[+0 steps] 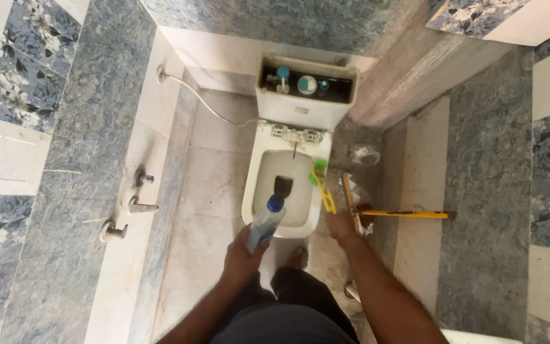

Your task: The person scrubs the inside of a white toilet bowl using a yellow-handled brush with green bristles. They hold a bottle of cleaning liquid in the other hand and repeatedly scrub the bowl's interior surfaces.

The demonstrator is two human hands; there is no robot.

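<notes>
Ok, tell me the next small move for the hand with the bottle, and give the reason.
Probably tilt the bottle a little further and squeeze along the inside of the toilet bowl. The left hand holds it with the blue cap already pointing over the bowl, and the right hand has the yellow brush resting on the rim, its green bristles at the bowl's edge.

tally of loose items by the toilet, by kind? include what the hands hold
Bottle, in left hand: 1
Green-and-yellow brush, in right hand: 1
Yellow-handled tool, on the floor at the right: 1
Crumpled plastic bag, right of the toilet: 1
Total: 4
</notes>
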